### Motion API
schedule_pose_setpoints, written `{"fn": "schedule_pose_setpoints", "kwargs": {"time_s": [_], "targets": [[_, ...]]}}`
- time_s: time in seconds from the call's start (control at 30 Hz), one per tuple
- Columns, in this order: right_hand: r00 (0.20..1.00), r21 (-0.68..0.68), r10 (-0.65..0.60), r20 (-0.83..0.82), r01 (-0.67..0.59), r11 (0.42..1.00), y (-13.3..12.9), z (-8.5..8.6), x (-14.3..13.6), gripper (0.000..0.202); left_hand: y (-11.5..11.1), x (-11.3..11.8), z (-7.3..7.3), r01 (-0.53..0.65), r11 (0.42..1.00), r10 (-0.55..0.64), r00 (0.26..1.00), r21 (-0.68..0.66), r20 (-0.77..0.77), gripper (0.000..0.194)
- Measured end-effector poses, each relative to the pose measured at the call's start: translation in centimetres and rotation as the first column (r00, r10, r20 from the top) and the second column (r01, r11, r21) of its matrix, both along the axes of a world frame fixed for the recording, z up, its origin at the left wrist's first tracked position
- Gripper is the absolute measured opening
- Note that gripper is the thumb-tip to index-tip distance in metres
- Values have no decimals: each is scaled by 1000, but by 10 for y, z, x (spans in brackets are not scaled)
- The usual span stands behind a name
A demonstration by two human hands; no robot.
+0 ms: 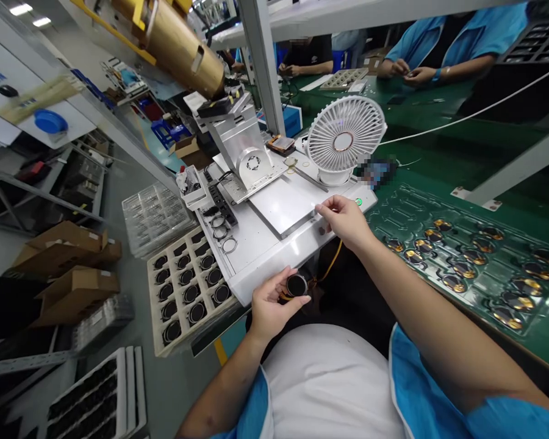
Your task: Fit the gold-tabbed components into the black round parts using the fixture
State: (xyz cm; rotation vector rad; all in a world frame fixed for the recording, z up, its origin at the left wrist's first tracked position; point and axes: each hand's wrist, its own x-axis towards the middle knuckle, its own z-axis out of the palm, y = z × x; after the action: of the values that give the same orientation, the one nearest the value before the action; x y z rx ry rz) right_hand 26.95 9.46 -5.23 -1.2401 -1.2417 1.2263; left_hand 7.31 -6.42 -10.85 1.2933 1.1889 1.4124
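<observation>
My left hand is closed around the rim of a round, black-faced watch case, held in front of the white machine base's near edge. An orange strip shows under the case by my fingers. My right hand pinches with thumb and forefinger at the front edge of the flat metal plate. Something small and pale shows at those fingertips, too small to name. The white machine base carries the plate, and a green-lit button sits just right of my right hand.
A white fan stands behind the plate, beside a gold cylinder on a metal mount. At left a tray holds several watch cases. A clear tray at right holds round parts. Co-workers sit across the green table.
</observation>
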Motion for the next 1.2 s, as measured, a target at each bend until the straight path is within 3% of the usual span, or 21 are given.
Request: {"fn": "schedule_pose_setpoints", "kwargs": {"time_s": [0.1, 0.2, 0.33, 0.67, 0.87, 0.93, 1.03, 1.1, 1.17, 1.2], "targets": [[991, 17, 137, 13, -137, 990, -47, 0, -3, 40, -3, 2, -2, -28, 999, 31, 997, 38, -73, 70], [948, -88, 316, -45, -319, 944, -93, -6, -9, 40, -3, 4, -4, -28, 996, 39, 991, 87, -124, 74], [947, -144, 319, -32, -320, 936, -124, -15, -16, 37, -2, 5, -4, -11, 989, 37, 983, 147, -178, 71], [956, -96, 276, 102, -266, 959, -125, -16, -22, 29, -4, 5, 0, -32, 989, 63, 975, 143, -215, 66], [964, -53, 210, 160, -204, 978, -123, -17, -24, 23, -6, 6, -7, -32, 990, 58, 979, 139, -193, 59], [965, -134, 253, 62, -244, 961, -124, -21, -22, 29, -7, 9, -11, -18, 989, 45, 983, 145, -180, 58], [917, -288, 346, -200, -392, 873, -123, -32, -6, 46, -7, 14, -17, 94, 983, -60, 977, 158, -204, 65], [948, -299, 238, -212, -295, 908, -122, -40, 21, 54, -5, 15, -20, 188, 970, -146, 958, 154, -247, 68], [997, -240, -44, -61, 28, 970, -124, -45, 65, 55, -1, 13, -22, 217, 966, -173, 947, 142, -270, 62], [975, -188, -220, 44, 224, 956, -127, -48, 93, 53, 1, 12, -23, 208, 968, -166, 949, 137, -267, 57]]}}
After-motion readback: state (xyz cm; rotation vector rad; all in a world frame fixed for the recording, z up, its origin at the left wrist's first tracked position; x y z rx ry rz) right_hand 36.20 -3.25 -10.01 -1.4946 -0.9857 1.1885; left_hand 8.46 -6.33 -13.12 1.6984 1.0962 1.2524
